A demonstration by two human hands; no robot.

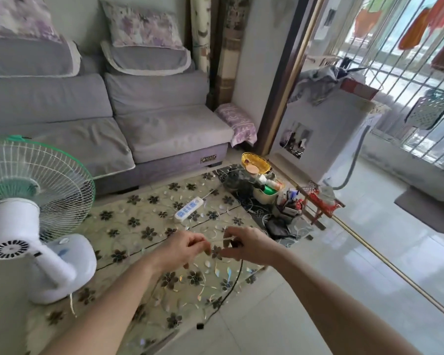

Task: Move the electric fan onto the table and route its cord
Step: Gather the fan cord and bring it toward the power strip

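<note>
The white electric fan with green-rimmed wire guard [36, 213] stands on the flower-patterned glass table [144, 226] at 9 o'clock. Its thin black cord [235, 283] hangs from the right hand [244, 243], whose fingers pinch the plug end; the cord drops past the table edge at 5 o'clock. The left hand [187, 245] is half-curled just beside it; its grip cannot be told. A white power strip [189, 210] lies at 12 o'clock, a cluttered container group [269, 190] at 1 o'clock, a grey sofa [139, 119] behind

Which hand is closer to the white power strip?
Left. The left hand sits just below the power strip on the table; the right hand is lower and off to its right.
</note>
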